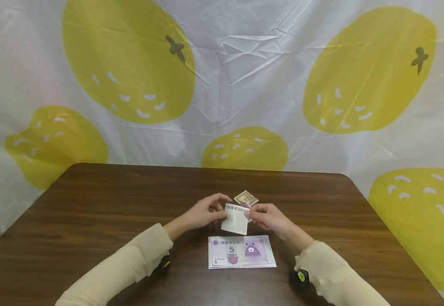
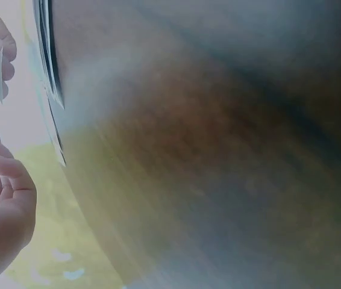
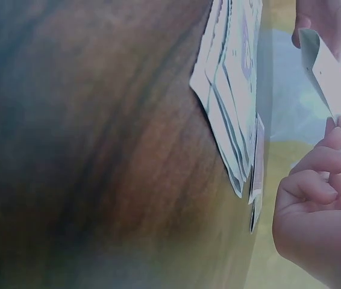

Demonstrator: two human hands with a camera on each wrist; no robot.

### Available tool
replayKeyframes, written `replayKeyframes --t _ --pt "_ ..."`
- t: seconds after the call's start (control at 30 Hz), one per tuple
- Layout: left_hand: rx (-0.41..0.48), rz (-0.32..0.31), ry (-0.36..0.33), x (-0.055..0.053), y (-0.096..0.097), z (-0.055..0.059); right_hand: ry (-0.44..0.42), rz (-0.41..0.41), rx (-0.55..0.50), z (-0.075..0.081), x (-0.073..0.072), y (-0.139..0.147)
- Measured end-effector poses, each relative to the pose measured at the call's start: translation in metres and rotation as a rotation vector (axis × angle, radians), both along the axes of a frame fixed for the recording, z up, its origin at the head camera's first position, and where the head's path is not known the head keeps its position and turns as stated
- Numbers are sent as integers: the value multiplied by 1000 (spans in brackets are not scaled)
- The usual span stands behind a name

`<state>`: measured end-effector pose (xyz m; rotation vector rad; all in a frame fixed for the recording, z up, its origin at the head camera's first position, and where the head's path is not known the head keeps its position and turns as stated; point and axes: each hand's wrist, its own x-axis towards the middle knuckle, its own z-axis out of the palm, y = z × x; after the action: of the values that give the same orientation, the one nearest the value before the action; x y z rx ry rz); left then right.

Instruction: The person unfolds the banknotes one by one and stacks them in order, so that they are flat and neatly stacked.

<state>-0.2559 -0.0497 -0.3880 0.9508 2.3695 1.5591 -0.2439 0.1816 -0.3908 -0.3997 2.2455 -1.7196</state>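
Note:
A folded play banknote (image 1: 235, 221), mostly white with a line of print along its top, is held up between both hands above the table. My right hand (image 1: 269, 216) pinches its right edge between thumb and fingertips. At its left edge, my left hand (image 1: 204, 211) holds it with the thumb against the side and the index finger arched near the top corner. The right wrist view shows the folded paper (image 3: 330, 78) bent into a layered shape, the right fingertips at its lower corner. Nearer the body lies a stack of purple play banknotes (image 1: 241, 253), marked 5.
Behind the held note, a folded brownish note (image 1: 246, 197) lies on the dark wood table (image 1: 130, 187), with a purple one (image 1: 245, 204) partly hidden beside it. A white curtain with yellow lemons (image 1: 245, 148) hangs behind the table's far edge.

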Motion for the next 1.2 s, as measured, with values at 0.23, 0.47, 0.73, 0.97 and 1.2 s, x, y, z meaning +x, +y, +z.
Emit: replayKeyframes --t 0.23,0.47,0.73,0.97,1.2 --pt "-11 5 54 3 1 0 -16 -20 -8 -1 2 -2" --pt "-14 40 152 8 3 3 -10 -4 -15 -2 6 -3" --pt "49 -15 -25 17 4 20 6 8 -63 -1 9 -2" --pt "48 -42 -126 8 2 8 20 6 -67 -1 11 3" --pt "59 -60 -157 6 1 5 21 5 -67 0 12 7"
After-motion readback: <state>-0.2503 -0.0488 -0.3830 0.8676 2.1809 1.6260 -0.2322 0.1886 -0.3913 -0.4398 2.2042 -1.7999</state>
